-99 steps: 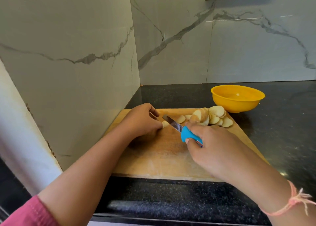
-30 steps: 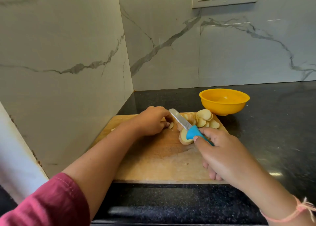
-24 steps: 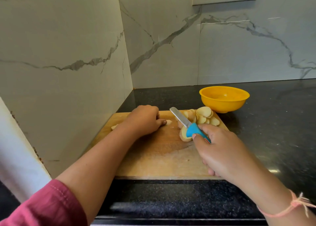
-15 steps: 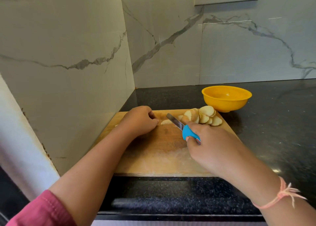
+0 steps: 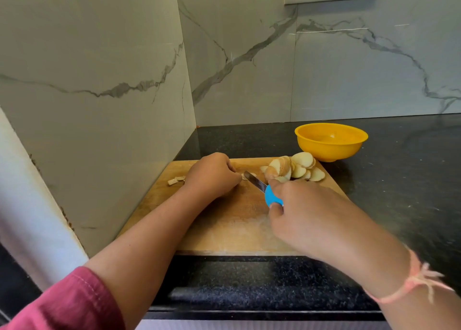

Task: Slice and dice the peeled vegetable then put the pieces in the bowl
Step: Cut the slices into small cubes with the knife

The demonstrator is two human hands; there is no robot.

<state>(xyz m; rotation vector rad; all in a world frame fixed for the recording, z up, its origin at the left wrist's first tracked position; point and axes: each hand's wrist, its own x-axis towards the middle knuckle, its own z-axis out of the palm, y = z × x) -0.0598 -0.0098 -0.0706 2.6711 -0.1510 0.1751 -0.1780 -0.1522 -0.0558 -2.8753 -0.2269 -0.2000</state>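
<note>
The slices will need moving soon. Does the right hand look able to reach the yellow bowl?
Probably yes. The yellow bowl stands on the counter beyond the far right corner of the cutting board, with only the low slice pile between; but the right hand grips the knife.

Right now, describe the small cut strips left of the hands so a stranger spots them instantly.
Find the wooden cutting board on the black counter. At its far left edge, beyond the left hand, lie a few pale strips. Unlike the round slices heaped on the right by the yellow bowl, they are narrow.
</note>
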